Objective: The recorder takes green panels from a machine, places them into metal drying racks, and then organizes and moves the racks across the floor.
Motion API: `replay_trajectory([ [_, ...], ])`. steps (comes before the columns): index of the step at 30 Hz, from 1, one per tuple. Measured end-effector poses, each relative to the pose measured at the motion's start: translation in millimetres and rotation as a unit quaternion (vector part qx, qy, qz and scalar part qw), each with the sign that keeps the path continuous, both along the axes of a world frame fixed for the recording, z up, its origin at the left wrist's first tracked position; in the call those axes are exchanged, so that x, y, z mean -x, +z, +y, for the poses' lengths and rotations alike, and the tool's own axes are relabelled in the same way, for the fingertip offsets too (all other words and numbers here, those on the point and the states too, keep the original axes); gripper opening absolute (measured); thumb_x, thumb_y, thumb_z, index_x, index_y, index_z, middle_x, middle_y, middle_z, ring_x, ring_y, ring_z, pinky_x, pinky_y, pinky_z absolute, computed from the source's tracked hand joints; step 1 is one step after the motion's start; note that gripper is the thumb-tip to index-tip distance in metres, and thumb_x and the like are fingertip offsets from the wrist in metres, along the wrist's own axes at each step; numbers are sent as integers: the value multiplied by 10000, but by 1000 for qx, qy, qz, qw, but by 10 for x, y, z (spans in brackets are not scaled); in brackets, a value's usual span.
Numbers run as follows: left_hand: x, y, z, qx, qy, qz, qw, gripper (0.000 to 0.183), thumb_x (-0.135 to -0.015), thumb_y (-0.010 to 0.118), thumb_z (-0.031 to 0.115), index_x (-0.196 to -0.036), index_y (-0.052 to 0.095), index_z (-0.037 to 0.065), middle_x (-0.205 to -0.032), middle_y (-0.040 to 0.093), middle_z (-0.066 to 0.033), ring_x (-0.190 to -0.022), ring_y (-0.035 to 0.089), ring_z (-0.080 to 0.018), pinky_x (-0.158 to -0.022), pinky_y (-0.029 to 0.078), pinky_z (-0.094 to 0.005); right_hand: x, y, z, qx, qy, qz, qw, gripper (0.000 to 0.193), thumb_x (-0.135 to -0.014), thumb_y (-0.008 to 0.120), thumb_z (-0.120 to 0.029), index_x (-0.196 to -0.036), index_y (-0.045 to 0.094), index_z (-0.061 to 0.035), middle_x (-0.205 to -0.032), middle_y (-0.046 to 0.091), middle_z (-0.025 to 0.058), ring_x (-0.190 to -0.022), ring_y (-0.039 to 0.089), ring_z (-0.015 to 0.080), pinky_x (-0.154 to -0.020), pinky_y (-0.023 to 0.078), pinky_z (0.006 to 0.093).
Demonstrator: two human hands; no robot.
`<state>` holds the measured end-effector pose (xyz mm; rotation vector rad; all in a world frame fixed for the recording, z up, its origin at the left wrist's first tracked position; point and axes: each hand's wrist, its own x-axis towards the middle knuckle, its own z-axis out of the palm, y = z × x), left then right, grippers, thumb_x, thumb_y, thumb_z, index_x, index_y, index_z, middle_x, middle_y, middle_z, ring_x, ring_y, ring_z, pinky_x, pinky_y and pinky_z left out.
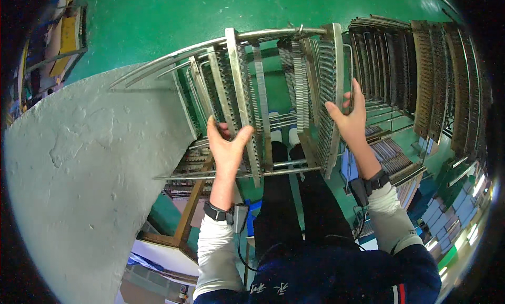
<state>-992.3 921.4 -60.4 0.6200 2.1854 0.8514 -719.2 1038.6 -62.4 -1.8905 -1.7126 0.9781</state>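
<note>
A metal rack (239, 88) with notched, tooth-edged bars and round rods stands in front of me, above my feet. At its left notched bar is my left hand (227, 143), thumb against the bar and fingers apart on the outer side, some partly curled. My right hand (351, 117) is beside the right notched bar (336, 67); its thumb overlaps the bar and its fingers are spread outside it. Neither hand is visibly wrapped round a bar. A stack of thin metal strips (300, 88) shows inside the rack between the hands.
A grey, scuffed flat surface (89, 151) fills the left, under the rack's rods. More toothed racks (431, 78) stand at the right. A wooden frame (192, 214) sits below the left forearm. The floor (184, 20) is green, with shelving (66, 46) at far left.
</note>
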Motion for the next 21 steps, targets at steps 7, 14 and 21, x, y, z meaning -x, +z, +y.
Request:
replay_trajectory([
  [7, -463, 339, -91, 33, -112, -7, 993, 1022, -570, 856, 309, -1328, 297, -87, -1035, 476, -152, -931, 486, -253, -816, 439, -354, -404, 510, -373, 7, -65, -37, 997, 859, -667, 798, -208, -1376, 352, -20, -990, 468, 59, -785, 441, 142, -668, 435, 276],
  [14, -898, 449, -278, -5, -160, 32, 987, 952, -570, 834, 274, -1304, 345, -86, -990, 500, -160, -933, 505, -278, -851, 427, -369, -1037, 569, -1043, 27, -106, 7, 994, 839, -698, 789, -194, -1372, 335, 14, -960, 477, 59, -751, 439, 113, -691, 429, 238],
  [21, -1211, 442, -731, 1, -199, 82, 977, 990, -536, 831, 298, -1291, 338, -113, -971, 494, -172, -932, 492, -307, -833, 429, -393, -1360, 442, -1695, 79, -103, 27, 991, 871, -725, 777, -205, -1379, 269, 62, -932, 484, 62, -767, 465, 111, -663, 437, 240],
])
